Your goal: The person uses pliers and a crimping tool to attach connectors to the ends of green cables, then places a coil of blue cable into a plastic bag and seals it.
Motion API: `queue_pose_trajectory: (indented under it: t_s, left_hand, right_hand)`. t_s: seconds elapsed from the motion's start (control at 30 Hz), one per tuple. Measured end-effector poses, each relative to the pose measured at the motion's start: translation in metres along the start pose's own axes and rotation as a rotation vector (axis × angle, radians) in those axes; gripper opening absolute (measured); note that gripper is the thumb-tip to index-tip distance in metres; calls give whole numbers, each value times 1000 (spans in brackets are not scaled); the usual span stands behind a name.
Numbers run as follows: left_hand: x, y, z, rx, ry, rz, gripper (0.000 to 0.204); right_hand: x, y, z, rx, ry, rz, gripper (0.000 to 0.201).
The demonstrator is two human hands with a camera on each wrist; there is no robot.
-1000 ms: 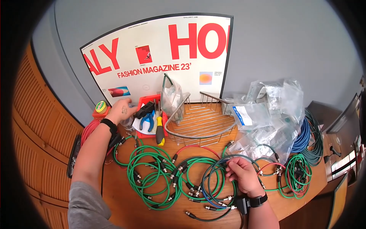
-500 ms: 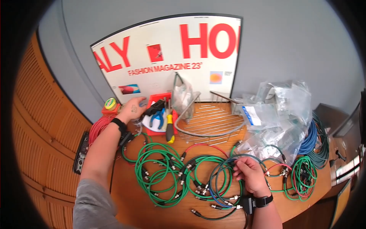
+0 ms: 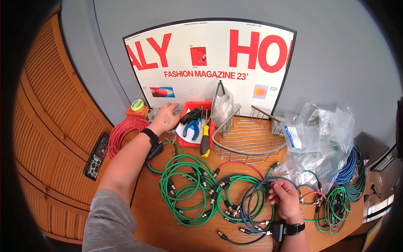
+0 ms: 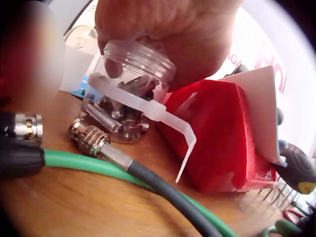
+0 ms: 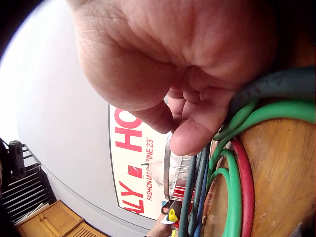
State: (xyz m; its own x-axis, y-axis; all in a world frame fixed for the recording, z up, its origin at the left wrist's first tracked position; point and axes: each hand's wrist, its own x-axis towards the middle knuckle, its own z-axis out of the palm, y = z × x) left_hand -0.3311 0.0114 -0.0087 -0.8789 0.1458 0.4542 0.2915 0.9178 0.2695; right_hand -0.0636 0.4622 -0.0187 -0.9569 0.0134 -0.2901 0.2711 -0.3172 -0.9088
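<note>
Reaching to the far left of the tabletop [image 3: 151, 210], the left hand [image 3: 167, 119] is at the top of a clear jar [image 4: 123, 79], just left of the red box [image 4: 207, 138]. The jar has metal bits [image 4: 106, 117] inside. Some fingers are hidden, so I cannot tell if the left grip is around the jar or on a bit in it. The right hand [image 3: 287, 201] is on the near right, next to a dark cable [image 5: 281, 85]. Its fingers are bent, but I cannot tell if they pinch anything. To do this well, I think the left hand should go slowly and not tip the jar. A metal plug [image 4: 91, 138] and a white strip [image 4: 170, 120] are on its near side, so try not to bump them.
</note>
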Motion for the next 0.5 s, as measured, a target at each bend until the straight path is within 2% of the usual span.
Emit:
queue_pose_trajectory:
  t_s: [0.03,0.1,0.23,0.3,0.33,0.43,0.5]
  left_hand:
    - [-2,-3,3,0,2,0,53]
    - [-7,21,-13,-74,23,-143,48]
    - [-4,15,-11,-76,-47,-159,45]
    - [-5,10,-7,-49,-1,-32,41]
    - [-6,9,-4,-49,1,-27,41]
    - [-8,18,-8,43,56,-63,41]
    - [-6,22,-13,-58,-26,-142,41]
  right_hand:
    - [0,0,0,-1,0,-1,13]
    - [1,1,-1,2,-4,0,13]
    - [1,3,-3,14,-18,-10,14]
    - [2,5,-4,13,-22,-8,14]
    - [3,5,-5,10,-26,-5,15]
    - [2,3,-4,15,-29,-6,15]
    - [2,3,-4,19,-35,-7,15]
